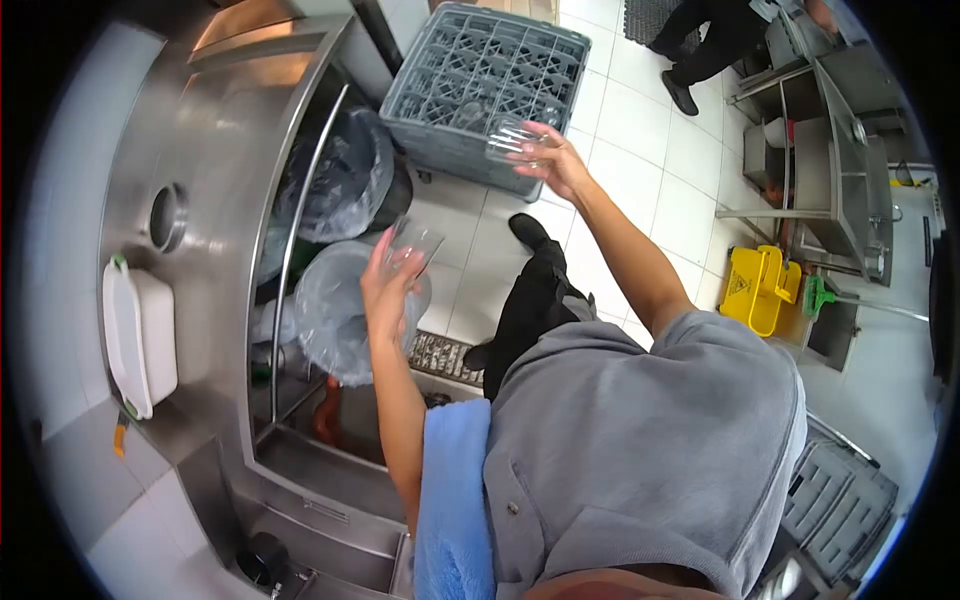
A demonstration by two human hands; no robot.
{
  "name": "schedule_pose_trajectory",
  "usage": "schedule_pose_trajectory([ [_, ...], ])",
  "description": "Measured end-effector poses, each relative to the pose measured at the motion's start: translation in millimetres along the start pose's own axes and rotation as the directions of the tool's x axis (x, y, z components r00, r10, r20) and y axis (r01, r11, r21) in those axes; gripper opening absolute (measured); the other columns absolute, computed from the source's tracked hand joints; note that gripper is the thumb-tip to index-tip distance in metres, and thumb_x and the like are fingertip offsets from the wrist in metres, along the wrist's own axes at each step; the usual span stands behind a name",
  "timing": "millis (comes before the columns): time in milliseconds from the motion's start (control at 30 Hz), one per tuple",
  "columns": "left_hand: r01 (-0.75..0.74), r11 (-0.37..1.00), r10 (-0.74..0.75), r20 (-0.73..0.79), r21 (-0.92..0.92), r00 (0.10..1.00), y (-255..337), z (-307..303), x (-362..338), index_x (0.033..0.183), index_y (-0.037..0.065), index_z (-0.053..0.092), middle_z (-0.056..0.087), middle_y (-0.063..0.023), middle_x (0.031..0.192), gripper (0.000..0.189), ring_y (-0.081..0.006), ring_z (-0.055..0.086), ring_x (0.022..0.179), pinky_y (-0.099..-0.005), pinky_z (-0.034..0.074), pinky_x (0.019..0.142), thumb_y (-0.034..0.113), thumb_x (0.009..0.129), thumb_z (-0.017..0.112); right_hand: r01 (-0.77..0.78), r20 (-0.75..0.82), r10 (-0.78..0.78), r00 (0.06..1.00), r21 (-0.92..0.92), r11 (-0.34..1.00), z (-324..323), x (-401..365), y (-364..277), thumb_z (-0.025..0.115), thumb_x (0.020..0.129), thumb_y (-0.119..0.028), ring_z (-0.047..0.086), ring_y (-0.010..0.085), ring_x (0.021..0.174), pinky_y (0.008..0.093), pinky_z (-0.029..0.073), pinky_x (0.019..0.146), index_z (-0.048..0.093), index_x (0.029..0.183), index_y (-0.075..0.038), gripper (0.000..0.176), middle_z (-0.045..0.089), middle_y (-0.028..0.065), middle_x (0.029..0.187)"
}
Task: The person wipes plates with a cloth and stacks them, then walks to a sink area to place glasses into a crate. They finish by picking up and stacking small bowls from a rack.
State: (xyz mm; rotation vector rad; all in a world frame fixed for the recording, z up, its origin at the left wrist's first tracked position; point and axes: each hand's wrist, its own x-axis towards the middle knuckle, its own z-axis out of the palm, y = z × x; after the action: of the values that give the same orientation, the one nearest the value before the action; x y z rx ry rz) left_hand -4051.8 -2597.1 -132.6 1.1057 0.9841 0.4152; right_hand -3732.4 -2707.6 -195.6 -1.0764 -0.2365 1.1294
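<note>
My left hand [388,285] is closed around a clear drinking glass [417,240], tilted, above the floor beside the bin. My right hand [556,163] grips another clear glass [508,138] at the near right side of a grey compartment rack [420,112]. A few clear glasses [470,113] appear to sit in the rack's near cells. Over my left upper arm hangs a blue towel [455,500].
A bin with a clear liner [340,335] stands below my left hand, with another lined bin [350,180] behind it. The steel counter [215,300] runs along the left and holds a white container [140,335]. A yellow mop bucket [757,290] and another person's legs [690,50] are on the right.
</note>
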Motion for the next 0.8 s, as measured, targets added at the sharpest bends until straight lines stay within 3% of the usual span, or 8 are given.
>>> schedule_pose_trajectory([
  [100, 0.009, 0.972, -0.023, 0.055, 0.236, 0.998, -2.4, 80.0, 108.2, 0.135, 0.005, 0.048, 0.061, -0.0198, 0.115, 0.078, -0.0198, 0.064, 0.082, -0.027, 0.048, 0.065, 0.023, 0.068, 0.083, 0.043, -0.235, -0.085, 0.968, -0.177, 0.983, -75.2, 62.2, -37.5, 0.075, 0.076, -0.005, 0.065, 0.0248, 0.094, 0.0347, 0.059, 0.073, 0.048, 0.13, -0.002, 0.06, 0.062, 0.0154, 0.109],
  [233, -0.15, 0.741, 0.082, 0.134, 0.655, 0.988, -27.1, 182.5, 236.9, 0.134, 0.003, 0.048, 0.06, -0.0226, 0.116, 0.082, -0.0312, 0.065, 0.092, -0.0343, 0.052, 0.078, 0.025, 0.064, 0.084, -0.056, -0.321, -0.14, 0.937, -0.533, 0.844, -156.4, 152.8, -69.9, 0.082, 0.068, -0.014, 0.065, 0.0241, 0.092, 0.035, 0.057, 0.076, 0.052, 0.128, -0.003, 0.068, 0.063, 0.0154, 0.104],
  [300, -0.19, 0.598, 0.167, 0.11, 0.779, 0.98, -33.3, 227.9, 280.0, 0.132, 0.006, 0.051, 0.059, -0.023, 0.114, 0.076, -0.0322, 0.064, 0.094, -0.0377, 0.052, 0.079, 0.025, 0.066, 0.083, -0.127, -0.2, -0.284, 0.938, -0.958, 0.256, -178.8, 189.1, -75.0, 0.087, 0.059, -0.022, 0.064, 0.0262, 0.089, 0.0353, 0.055, 0.078, 0.055, 0.128, -0.007, 0.077, 0.063, 0.0148, 0.097],
  [333, -0.222, 0.428, 0.251, 0.12, 0.876, 0.96, -40.1, 245.8, 294.9, 0.13, 0.008, 0.054, 0.059, -0.0235, 0.112, 0.069, -0.0332, 0.064, 0.096, -0.0412, 0.053, 0.08, 0.025, 0.068, 0.081, -0.103, -0.135, -0.311, 0.941, -0.988, 0.116, -182.7, 195.7, -76.0, 0.084, 0.061, -0.022, 0.063, 0.0311, 0.09, 0.0378, 0.053, 0.08, 0.056, 0.127, -0.014, 0.072, 0.06, 0.0164, 0.098],
  [367, -0.203, 0.433, 0.236, 0.107, 0.878, 0.966, -43.8, 259.1, 307.7, 0.13, 0.008, 0.054, 0.059, -0.0235, 0.112, 0.069, -0.0332, 0.064, 0.096, -0.0412, 0.053, 0.08, 0.025, 0.068, 0.081, -0.104, -0.134, -0.291, 0.947, -0.988, 0.116, -188.0, 204.7, -69.0, 0.084, 0.061, -0.022, 0.063, 0.0311, 0.09, 0.0378, 0.053, 0.08, 0.056, 0.127, -0.014, 0.072, 0.06, 0.0164, 0.098],
  [500, -0.092, 0.24, 0.119, 0.065, 0.966, 0.991, -71.3, 300.3, 366.9, 0.116, 0.008, 0.059, 0.051, -0.0242, 0.117, 0.048, -0.0442, 0.057, 0.103, -0.0458, 0.052, 0.085, 0.019, 0.073, 0.076, 0.075, 0.128, -0.141, 0.982, -0.94, -0.332, -202.4, 238.4, -61.2, 0.071, 0.068, -0.009, 0.062, 0.0362, 0.093, 0.0441, 0.055, 0.073, 0.056, 0.119, -0.016, 0.054, 0.051, 0.0172, 0.109],
  [600, -0.202, -0.206, 0.038, 0.214, 0.957, 0.976, -85.1, 313.3, 390.7, 0.112, 0.008, 0.061, 0.054, -0.0211, 0.116, 0.044, -0.0405, 0.058, 0.102, -0.0426, 0.052, 0.084, 0.019, 0.072, 0.075, 0.148, 0.158, 0.01, 0.987, -0.895, -0.421, -212.3, 252.5, -50.7, 0.067, 0.069, -0.005, 0.061, 0.0359, 0.097, 0.0426, 0.056, 0.074, 0.057, 0.118, -0.015, 0.051, 0.052, 0.0167, 0.11],
  [800, -0.208, -0.167, -0.013, 0.209, 0.964, 0.978, -70.0, 332.4, 401.5, 0.112, 0.007, 0.063, 0.055, -0.0182, 0.117, 0.046, -0.0379, 0.058, 0.102, -0.0388, 0.052, 0.084, 0.021, 0.071, 0.077, 0.243, 0.169, 0.188, 0.967, -0.828, -0.505, -214.2, 273.2, -47.7, 0.066, 0.072, -0.004, 0.061, 0.0338, 0.099, 0.0392, 0.055, 0.079, 0.06, 0.116, -0.014, 0.046, 0.054, 0.0157, 0.111],
])
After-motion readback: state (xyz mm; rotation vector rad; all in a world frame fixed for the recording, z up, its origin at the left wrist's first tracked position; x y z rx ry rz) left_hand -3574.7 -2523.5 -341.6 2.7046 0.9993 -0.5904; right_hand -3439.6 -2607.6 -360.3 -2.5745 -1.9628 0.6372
